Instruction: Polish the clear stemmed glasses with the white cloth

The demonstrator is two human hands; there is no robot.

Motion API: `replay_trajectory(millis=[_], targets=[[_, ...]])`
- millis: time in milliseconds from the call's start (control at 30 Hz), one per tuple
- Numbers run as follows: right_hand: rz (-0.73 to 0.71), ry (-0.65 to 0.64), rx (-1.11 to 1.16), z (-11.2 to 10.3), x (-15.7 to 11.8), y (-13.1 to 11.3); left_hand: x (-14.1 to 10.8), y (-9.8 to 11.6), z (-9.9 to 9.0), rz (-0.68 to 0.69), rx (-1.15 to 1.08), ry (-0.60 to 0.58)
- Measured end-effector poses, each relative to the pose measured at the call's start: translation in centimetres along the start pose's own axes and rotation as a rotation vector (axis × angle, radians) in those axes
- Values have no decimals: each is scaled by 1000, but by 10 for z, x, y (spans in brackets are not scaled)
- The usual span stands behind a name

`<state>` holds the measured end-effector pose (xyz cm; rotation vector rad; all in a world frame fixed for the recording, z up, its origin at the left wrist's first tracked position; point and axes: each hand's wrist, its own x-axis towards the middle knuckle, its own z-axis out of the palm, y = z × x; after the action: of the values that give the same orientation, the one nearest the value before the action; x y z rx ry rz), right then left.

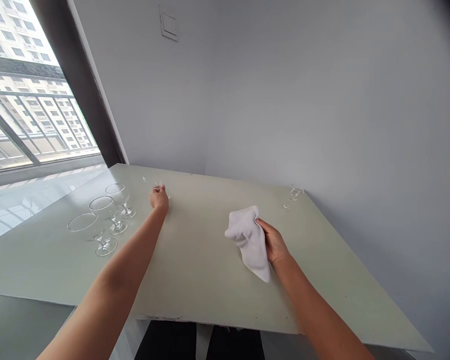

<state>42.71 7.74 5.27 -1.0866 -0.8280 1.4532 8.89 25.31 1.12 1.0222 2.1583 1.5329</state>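
My left hand reaches far over the table, its fingers pinched around part of a clear stemmed glass near the back edge. My right hand grips a white cloth that hangs in folds above the middle right of the table. To the left of my left arm stand three clear stemmed glasses in a slanting row: a near one, a middle one and a far one, all upright.
The pale table meets the grey walls at the back and right. A small clear glass stands at the back right corner. A window with a railing is at the left, and a wall switch is above.
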Motion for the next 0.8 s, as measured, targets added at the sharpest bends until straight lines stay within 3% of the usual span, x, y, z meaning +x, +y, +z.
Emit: replay_trajectory(millis=[200,300,400,567,700,800], targets=[[-112,155,156,10,3,-9,-90,27,4,340,-64,-297],[-223,140,186,28,4,-14,-141,27,8,476,-93,-498],[-331,106,30,50,-1,-11,-176,20,10,640,-81,-675],[-420,-64,-478,65,-12,10,-184,10,6,784,97,-639],[-479,-186,-790,53,-8,24,-173,6,1,935,200,-566],[-425,-270,-827,39,-1,28,-170,5,0,1075,254,-578]])
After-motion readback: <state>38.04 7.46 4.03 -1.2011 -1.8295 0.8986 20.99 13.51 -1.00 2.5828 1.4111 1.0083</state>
